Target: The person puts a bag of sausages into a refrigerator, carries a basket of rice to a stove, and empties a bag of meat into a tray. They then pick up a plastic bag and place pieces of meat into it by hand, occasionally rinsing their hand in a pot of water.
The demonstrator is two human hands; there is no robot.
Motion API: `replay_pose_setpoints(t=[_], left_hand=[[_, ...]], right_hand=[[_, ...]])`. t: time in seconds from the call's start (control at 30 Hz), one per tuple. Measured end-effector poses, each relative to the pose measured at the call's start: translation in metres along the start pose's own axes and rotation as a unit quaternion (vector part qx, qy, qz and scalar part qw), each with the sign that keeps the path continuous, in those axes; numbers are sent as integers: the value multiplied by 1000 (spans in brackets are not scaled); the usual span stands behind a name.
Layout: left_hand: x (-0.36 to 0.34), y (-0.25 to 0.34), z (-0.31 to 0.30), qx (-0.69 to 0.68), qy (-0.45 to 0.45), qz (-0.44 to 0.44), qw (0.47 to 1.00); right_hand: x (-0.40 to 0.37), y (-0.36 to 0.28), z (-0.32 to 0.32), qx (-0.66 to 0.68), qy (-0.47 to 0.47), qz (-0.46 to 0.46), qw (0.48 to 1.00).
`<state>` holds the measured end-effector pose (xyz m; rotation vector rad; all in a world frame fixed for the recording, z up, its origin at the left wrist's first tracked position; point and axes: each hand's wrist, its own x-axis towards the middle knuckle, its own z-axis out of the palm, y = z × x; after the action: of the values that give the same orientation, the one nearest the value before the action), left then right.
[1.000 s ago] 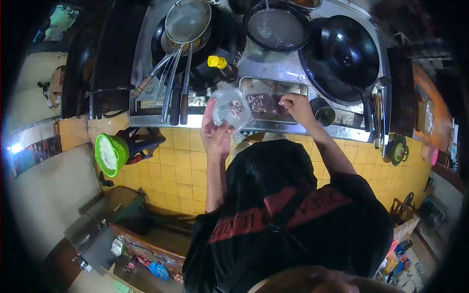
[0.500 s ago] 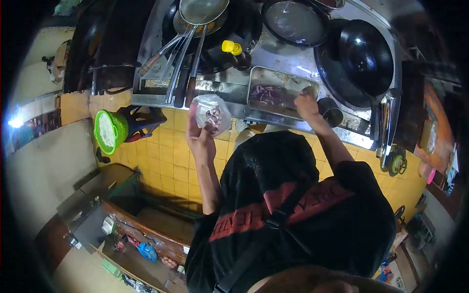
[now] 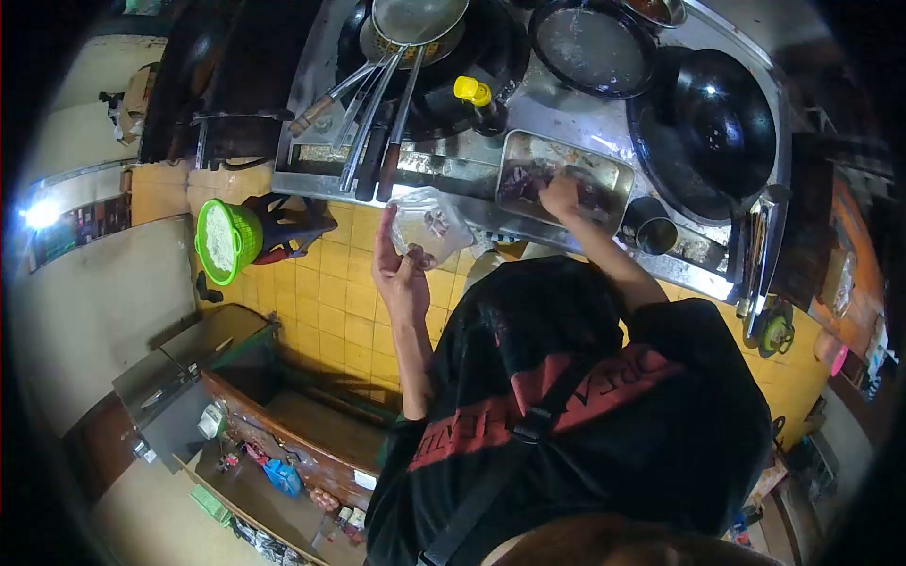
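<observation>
Moving from the tray's right side to over its middle, the right hand (image 3: 561,193) is now reaching into the tray (image 3: 613,179), its fingers pointing down among the contents; whether they are gripping anything, the view is not showing. The metal desk (image 3: 568,118) is carrying everything at a height both arms are reaching. To the tray's right, a big black wok (image 3: 727,123) is lying just beside it; to its upper left, another wok (image 3: 505,57) is supporting a strainer (image 3: 415,21), whose handle is pointing frontward, apparently for easy grabbing. Beyond the tray, a round pan (image 3: 604,61) is sitting towards the back. The tray itself is lying near the front edge, likely so the fingers are working within close reach. To its lower left, the left hand (image 3: 402,278) is gripping a clear plastic bag (image 3: 420,241) between thumb and fingers, probably keeping it close for the other hand's pieces. A yellow-capped bottle (image 3: 489,118) is standing just above the tray's left end, and a dark cup (image 3: 659,236) is resting beside its right end. Small dark pieces (image 3: 521,184) are lying in the tray, and pale, purplish bits (image 3: 436,224) are showing inside the bag.
</observation>
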<state>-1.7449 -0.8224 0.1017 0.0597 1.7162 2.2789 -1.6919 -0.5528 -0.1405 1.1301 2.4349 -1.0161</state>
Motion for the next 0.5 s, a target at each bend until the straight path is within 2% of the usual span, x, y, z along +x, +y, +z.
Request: replay_pose_setpoints(t=[0.03, 0.1, 0.17, 0.23, 0.27, 0.3, 0.37, 0.4, 0.47, 0.5], left_hand=[[-2, 2, 0, -11, 6, -12, 1000], [-4, -1, -2, -23, 10, 0, 1000], [-6, 1, -5, -9, 17, -2, 1000], [-7, 3, -7, -1, 12, 6, 1000], [-8, 2, -8, 3, 16, 7, 1000], [-9, 2, -9, 6, 20, 9, 1000], [-9, 2, -12, -7, 27, 10, 1000], [-10, 2, -14, -22, 34, 10, 999], [-11, 0, -16, -21, 37, 9, 999], [-11, -1, -16, -20, 41, 6, 999]], right_hand=[[0, -5, 6, 1, 0, -2, 1000], [2, -17, 16, -21, 66, -91, 993], [4, -27, 25, -52, 76, -82, 992], [8, -34, 40, 19, 102, -140, 985], [-8, -59, 7, 49, -27, -63, 996], [-2, -56, 16, 50, -27, -64, 996], [9, -51, 34, 11, 78, -192, 978], [10, -50, 33, 12, 79, -192, 978], [-1, -61, 9, 30, -49, -138, 989], [3, -58, 12, 30, -48, -136, 989]])
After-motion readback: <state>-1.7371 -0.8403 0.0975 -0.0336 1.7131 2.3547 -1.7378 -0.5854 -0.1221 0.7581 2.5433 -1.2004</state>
